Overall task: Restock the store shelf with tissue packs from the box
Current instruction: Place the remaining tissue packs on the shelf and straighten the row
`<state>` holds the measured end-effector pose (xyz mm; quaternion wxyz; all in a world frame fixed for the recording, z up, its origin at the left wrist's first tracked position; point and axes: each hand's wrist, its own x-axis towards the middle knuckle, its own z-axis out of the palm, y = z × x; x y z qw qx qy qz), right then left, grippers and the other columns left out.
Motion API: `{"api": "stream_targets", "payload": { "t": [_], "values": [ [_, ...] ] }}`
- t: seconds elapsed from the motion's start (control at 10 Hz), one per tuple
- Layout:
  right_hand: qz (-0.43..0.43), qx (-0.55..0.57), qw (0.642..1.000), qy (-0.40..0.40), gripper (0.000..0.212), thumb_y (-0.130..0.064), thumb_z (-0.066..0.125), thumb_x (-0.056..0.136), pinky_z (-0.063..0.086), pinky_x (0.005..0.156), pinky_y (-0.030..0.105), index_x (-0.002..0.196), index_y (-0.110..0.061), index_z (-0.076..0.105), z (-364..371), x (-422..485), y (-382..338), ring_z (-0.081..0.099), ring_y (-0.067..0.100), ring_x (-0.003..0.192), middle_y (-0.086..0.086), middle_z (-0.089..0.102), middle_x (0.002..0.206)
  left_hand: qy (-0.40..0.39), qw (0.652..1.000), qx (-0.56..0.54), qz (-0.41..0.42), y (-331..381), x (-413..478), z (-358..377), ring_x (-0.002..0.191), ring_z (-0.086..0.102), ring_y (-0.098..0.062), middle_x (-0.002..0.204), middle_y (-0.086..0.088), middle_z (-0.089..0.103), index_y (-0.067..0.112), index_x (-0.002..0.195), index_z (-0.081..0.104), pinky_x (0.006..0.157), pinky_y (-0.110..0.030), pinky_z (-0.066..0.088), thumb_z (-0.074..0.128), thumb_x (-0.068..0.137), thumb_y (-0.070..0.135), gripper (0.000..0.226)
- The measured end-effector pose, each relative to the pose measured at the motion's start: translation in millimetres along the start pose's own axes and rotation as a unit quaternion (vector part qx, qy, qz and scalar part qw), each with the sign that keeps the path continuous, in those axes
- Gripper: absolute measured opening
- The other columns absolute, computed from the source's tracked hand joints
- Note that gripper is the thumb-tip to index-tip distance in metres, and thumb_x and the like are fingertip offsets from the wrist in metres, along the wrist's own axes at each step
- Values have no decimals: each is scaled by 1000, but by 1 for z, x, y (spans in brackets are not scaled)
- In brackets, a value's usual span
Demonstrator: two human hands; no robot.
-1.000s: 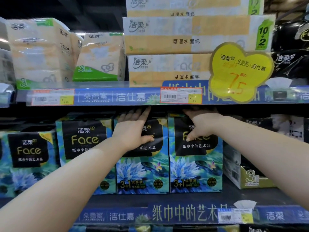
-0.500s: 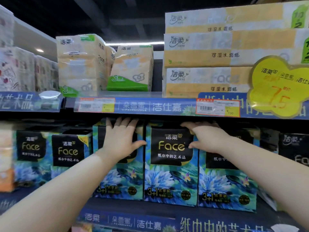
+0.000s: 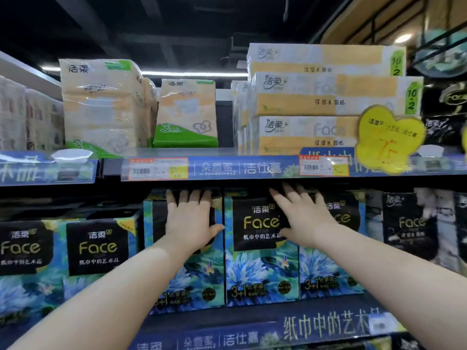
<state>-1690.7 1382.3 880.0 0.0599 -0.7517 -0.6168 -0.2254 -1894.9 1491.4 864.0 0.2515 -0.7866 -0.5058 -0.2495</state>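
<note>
Your left hand (image 3: 192,223) lies flat with straight fingers on the upper front of the left pack (image 3: 187,279), gripping nothing. Your right hand (image 3: 303,221) is just as flat and loose, spread across the seam where the middle pack (image 3: 260,269) meets the right pack (image 3: 328,271), with its thumb on the middle one. All three stand upright, side by side and touching, on the shelf (image 3: 328,308), their tops just under the price rail (image 3: 227,168). Other packs (image 3: 98,253) stand further left, set back. Beige packs (image 3: 101,104) sit on the level above, near a yellow tag (image 3: 389,140).
</note>
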Motion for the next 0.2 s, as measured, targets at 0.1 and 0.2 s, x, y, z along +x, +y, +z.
{"api": "stream_targets", "payload": {
  "t": [0.1,0.2],
  "values": [
    [-4,90,996,23,74,-40,52,92,3,117,51,150,-33,6,2,-42,-16,-2,24,148,-3,-3,161,-7,1000,-11,18,-2,-4,0,145,5,-36,157,-10,16,21,151,-1,115,-58,0,41,83,70,94],
    [-36,161,985,-44,50,-43,46,94,-2,118,45,136,-57,21,39,-107,-36,-5,14,148,-15,4,159,-23,998,-30,58,-7,-17,-8,146,-2,-35,159,-9,5,21,151,-3,117,-53,1,39,85,68,91]
  ]
}}
